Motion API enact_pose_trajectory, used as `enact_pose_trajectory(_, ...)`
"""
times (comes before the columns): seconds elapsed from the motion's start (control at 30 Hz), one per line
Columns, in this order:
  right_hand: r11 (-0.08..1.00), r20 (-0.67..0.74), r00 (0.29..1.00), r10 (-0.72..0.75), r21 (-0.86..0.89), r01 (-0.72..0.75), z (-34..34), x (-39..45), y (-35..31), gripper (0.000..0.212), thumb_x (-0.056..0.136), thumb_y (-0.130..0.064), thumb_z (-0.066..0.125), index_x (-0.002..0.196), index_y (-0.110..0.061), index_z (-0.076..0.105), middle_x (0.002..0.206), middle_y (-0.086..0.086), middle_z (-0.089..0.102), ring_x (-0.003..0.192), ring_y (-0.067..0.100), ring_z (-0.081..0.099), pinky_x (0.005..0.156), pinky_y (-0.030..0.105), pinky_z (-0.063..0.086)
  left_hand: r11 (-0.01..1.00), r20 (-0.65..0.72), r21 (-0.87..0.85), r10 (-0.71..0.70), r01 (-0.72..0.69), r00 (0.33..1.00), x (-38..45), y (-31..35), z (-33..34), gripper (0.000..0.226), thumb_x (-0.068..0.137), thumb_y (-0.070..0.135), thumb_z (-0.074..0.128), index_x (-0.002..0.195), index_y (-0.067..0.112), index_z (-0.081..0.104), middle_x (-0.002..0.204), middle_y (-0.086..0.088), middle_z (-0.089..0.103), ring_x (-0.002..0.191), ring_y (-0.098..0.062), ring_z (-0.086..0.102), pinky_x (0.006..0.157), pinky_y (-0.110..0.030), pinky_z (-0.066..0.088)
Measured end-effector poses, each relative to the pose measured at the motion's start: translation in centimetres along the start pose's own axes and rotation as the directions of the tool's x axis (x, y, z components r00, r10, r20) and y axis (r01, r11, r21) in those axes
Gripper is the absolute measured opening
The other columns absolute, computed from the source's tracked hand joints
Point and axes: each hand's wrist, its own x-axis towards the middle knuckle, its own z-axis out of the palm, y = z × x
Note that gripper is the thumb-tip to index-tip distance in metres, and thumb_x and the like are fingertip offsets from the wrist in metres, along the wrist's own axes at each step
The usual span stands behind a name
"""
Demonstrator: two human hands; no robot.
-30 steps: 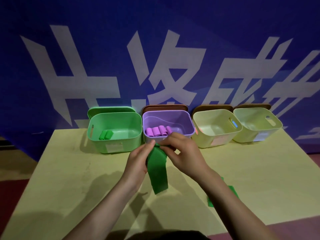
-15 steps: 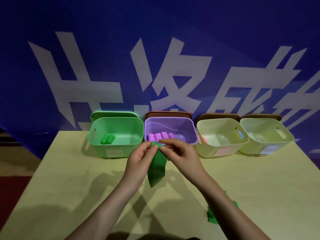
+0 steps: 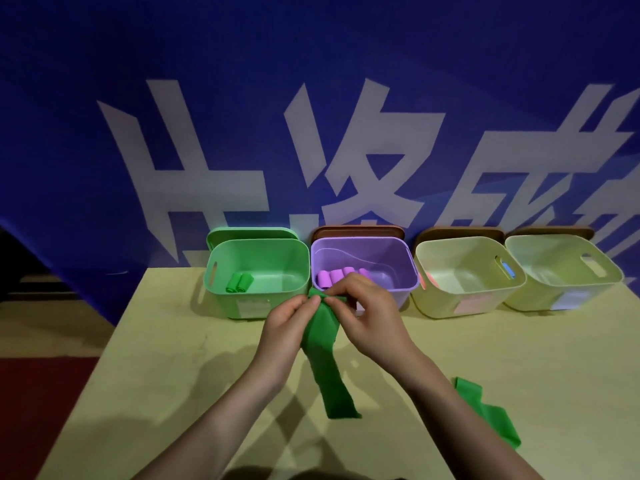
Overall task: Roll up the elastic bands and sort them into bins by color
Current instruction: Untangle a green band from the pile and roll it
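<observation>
Yellow table [image 3: 194,358]: green bin [image 3: 258,299] with two green rolls [image 3: 239,283] (purple bin [image 3: 363,252], purple rolls [image 3: 337,276]); both hands [image 3: 291,320] pinching green band [image 3: 325,344].

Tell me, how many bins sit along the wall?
4, in a row: green bin leftmost, purple bin next, then two pale yellow bins on the right.

Yellow table [image 3: 173,358], four bins [image 3: 258,271], loose green band [image 3: 485,414]

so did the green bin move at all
No. The green bin still sits right beside the purple bin, at the back edge of the table; only the camera view has shifted.
</observation>
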Motion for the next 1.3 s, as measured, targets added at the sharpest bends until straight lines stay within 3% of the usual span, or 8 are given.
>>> enact_pose_trajectory(0.13, 0.982, 0.089, 0.988, -0.125, -0.13, 0.136, -0.4, 1.2, 0.3, 0.007, 0.087, -0.01, 0.063, 0.09, -0.009, 0.069, 0.081, -0.009, 0.057, 0.074, -0.003, 0.048, 0.071, 0.011, 0.038, 0.998, -0.019, -0.065, -0.022, 0.021, 1.0, 0.7, 0.4, -0.2, 0.021, 0.086, 0.027, 0.063, 0.087, 0.008, 0.073, 0.094, -0.013, 0.069, 0.09, -0.025, 0.061, 0.085, -0.039, 0.043)
enact_pose_trajectory(0.3, 0.969, 0.148, 0.975, -0.165, -0.157, 0.188, -1.8, 2.2, 0.5, 0.014, 0.088, -0.014, 0.062, 0.095, -0.007, 0.072, 0.084, 0.002, 0.064, 0.079, 0.013, 0.059, 0.071, 0.021, 0.045, 0.998, 0.02, -0.055, -0.018, 0.02, 1.0, 1.7, 0.3, 0.6, 0.023, 0.093, 0.023, 0.055, 0.098, 0.009, 0.073, 0.101, -0.018, 0.071, 0.095, -0.026, 0.063, 0.086, -0.039, 0.044)
enact_pose_trajectory(0.43, 0.998, 0.087, 0.994, -0.06, 0.019, 0.058, -2.6, 1.8, 0.6, 0.027, 0.093, -0.025, 0.053, 0.096, -0.007, 0.074, 0.086, 0.001, 0.065, 0.083, 0.008, 0.06, 0.077, 0.021, 0.047, 0.999, 0.061, -0.037, 0.001, 0.002, 0.998, 1.9, 0.2, 1.1, 0.021, 0.095, 0.016, 0.051, 0.094, 0.012, 0.071, 0.097, -0.011, 0.072, 0.091, -0.022, 0.062, 0.085, -0.038, 0.043)
enact_pose_trajectory(0.57, 0.982, 0.036, 0.988, 0.153, 0.102, -0.156, -1.7, 1.1, 0.9, 0.019, 0.089, -0.021, 0.066, 0.105, -0.013, 0.073, 0.091, 0.001, 0.07, 0.086, 0.012, 0.062, 0.079, 0.025, 0.05, 0.991, 0.111, 0.063, 0.114, -0.121, 0.987, 2.3, 0.1, 1.0, 0.017, 0.095, 0.018, 0.053, 0.092, 0.018, 0.07, 0.093, -0.006, 0.072, 0.09, -0.023, 0.063, 0.083, -0.038, 0.048)
enact_pose_trajectory(0.73, 0.932, -0.034, 0.949, 0.314, 0.2, -0.302, 0.0, 0.9, 1.2, 0.004, 0.084, -0.012, 0.071, 0.087, -0.014, 0.073, 0.072, -0.015, 0.063, 0.065, 0.006, 0.05, 0.065, 0.019, 0.044, 0.966, 0.115, 0.145, 0.197, -0.212, 0.974, 2.4, 0.1, 0.8, 0.02, 0.095, 0.015, 0.055, 0.078, 0.02, 0.065, 0.07, 0.007, 0.063, 0.07, -0.01, 0.055, 0.066, -0.027, 0.044)
enact_pose_trajectory(0.97, 0.982, -0.111, 0.977, 0.18, 0.079, -0.172, 0.1, 1.6, 1.0, 0.011, 0.081, -0.021, 0.066, 0.081, -0.01, 0.069, 0.073, -0.013, 0.059, 0.068, 0.007, 0.051, 0.066, 0.017, 0.04, 0.998, 0.058, -0.019, -0.051, 0.052, 0.997, 2.8, -0.1, 0.5, 0.023, 0.092, 0.023, 0.057, 0.085, 0.014, 0.077, 0.096, -0.013, 0.073, 0.093, -0.026, 0.065, 0.092, -0.042, 0.046)
enact_pose_trajectory(1.1, 0.995, -0.066, 0.993, 0.099, 0.01, -0.099, -0.2, 1.6, 1.4, 0.02, 0.083, -0.028, 0.063, 0.086, -0.011, 0.072, 0.074, -0.005, 0.06, 0.071, 0.009, 0.052, 0.07, 0.025, 0.042, 0.989, 0.065, -0.099, -0.105, 0.111, 0.992, 3.0, -0.1, 0.5, 0.029, 0.094, 0.015, 0.052, 0.079, 0.013, 0.077, 0.087, -0.014, 0.07, 0.084, -0.025, 0.062, 0.087, -0.049, 0.045)
enact_pose_trajectory(1.3, 0.999, -0.012, 0.999, 0.035, 0.02, -0.035, -1.1, 1.8, 2.0, 0.018, 0.084, -0.02, 0.066, 0.095, -0.009, 0.074, 0.082, -0.003, 0.064, 0.077, 0.01, 0.057, 0.07, 0.018, 0.044, 0.989, 0.137, -0.123, -0.068, 0.086, 0.988, 2.7, 0.5, 0.7, 0.026, 0.081, 0.032, 0.059, 0.087, 0.015, 0.078, 0.096, -0.011, 0.073, 0.088, -0.018, 0.064, 0.08, -0.034, 0.046)
